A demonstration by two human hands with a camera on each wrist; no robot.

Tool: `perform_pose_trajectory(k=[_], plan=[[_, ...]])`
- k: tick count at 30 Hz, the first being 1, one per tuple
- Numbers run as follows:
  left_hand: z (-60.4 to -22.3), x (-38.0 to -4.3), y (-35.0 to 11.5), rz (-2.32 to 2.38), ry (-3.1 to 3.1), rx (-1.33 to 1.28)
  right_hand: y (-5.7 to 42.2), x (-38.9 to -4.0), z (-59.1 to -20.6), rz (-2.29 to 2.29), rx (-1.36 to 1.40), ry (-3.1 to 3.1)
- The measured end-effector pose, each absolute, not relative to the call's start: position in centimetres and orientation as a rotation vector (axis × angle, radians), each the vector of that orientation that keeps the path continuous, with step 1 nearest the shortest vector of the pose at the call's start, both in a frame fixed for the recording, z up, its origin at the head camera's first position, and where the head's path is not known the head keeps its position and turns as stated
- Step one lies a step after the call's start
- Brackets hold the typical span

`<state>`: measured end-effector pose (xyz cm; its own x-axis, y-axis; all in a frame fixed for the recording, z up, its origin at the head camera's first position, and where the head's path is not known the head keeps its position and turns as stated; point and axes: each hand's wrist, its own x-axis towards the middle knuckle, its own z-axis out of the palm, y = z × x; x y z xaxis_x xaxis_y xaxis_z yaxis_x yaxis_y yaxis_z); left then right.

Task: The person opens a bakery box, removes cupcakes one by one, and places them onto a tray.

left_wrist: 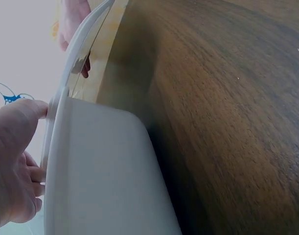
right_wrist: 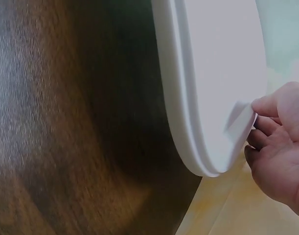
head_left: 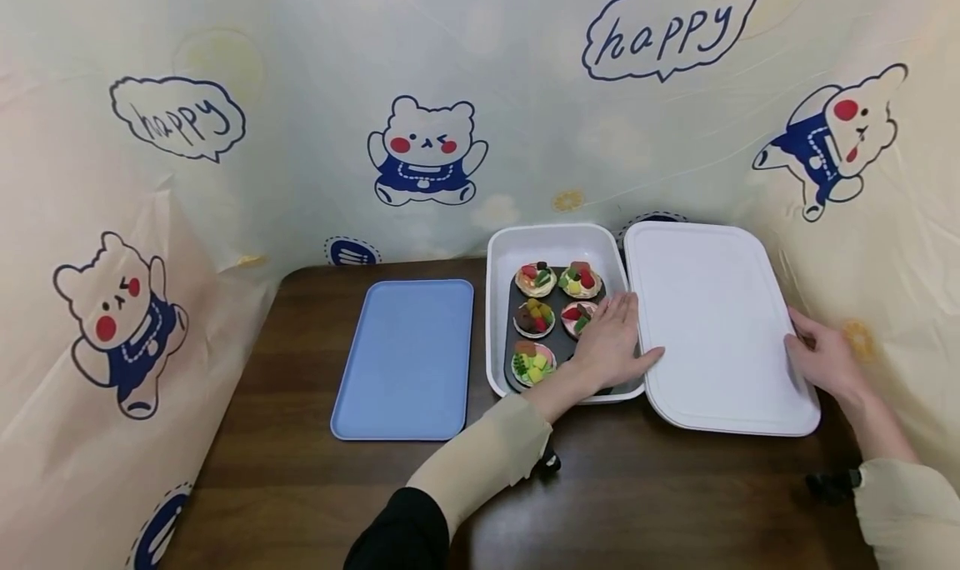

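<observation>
A smooth white lid [head_left: 712, 328], a round-cornered rectangle, lies flat side up at the right edge of a glossy white box [head_left: 494, 320], though how far their rims overlap is hard to tell. The right hand [head_left: 831, 360] pinches the lid's far right edge, thumb uppermost, while the left hand [head_left: 609, 343] reaches across the box, straight fingers together along its right rim, thumb stuck out. Small, knobbly-topped tarts [head_left: 535, 279] sit inside, left of which a matte blue tray [head_left: 405, 362] lies on the wood-grained table [head_left: 300, 470].
</observation>
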<state>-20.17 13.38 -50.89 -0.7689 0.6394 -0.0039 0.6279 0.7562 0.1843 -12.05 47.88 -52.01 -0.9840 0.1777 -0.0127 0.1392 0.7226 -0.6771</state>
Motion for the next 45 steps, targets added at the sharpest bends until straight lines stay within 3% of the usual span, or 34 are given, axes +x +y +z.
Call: perform_pose_trajectory(k=[11, 20, 26, 34, 45], plan=[[-51.4, -19.4, 15.1, 0.090, 2.863, 1.035, 49.0, -11.7, -53.0, 1.097, -0.180, -2.772], [-51.2, -19.4, 15.9, -0.073, 2.875, 0.994, 49.8, -13.0, -54.0, 0.969, -0.301, -2.907], [-53.7, -19.8, 18.4, -0.146, 2.893, 0.912, 49.2, -13.3, -55.2, 0.963, -0.397, -2.842], [-50.6, -18.0, 17.8, -0.387, 2.851, 0.908, 47.9, -13.4, -55.5, 1.027, -0.552, -2.787], [-51.0, -17.0, 17.3, -0.535, 2.810, 0.990, 47.3, -12.5, -57.7, 1.003, -0.418, -2.752]])
